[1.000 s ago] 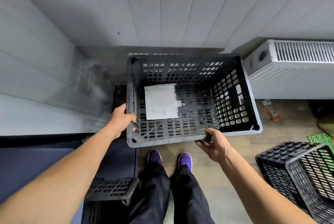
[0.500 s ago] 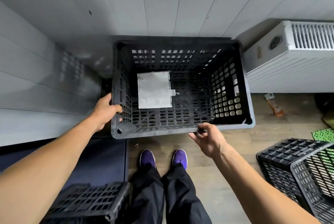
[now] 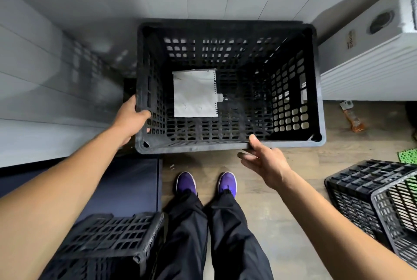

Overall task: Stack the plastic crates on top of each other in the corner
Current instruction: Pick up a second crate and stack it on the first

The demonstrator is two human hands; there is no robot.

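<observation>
Down by my left leg sits a spare crate (image 3: 108, 241), another pair (image 3: 374, 203) lies off to my right, both waiting their turn, and my shoes (image 3: 206, 183) are planted right under the near edge of the big crate (image 3: 228, 144) I'm handling. That's my worry: my right hand (image 3: 264, 162) is open, fingers spread, only the thumb tip touching the front rim, so if this crate isn't seated it could tip toward my toes. My left hand (image 3: 132, 117) is the only real hold, fingers hooked over the left rim near the corner, arm reaching forward. One-sided like that, it could twist and scrape the wall (image 3: 56, 76). The crate sits in the corner, a sheet of paper (image 3: 194, 93) on its floor, the radiator (image 3: 372, 53) just beside it.
</observation>
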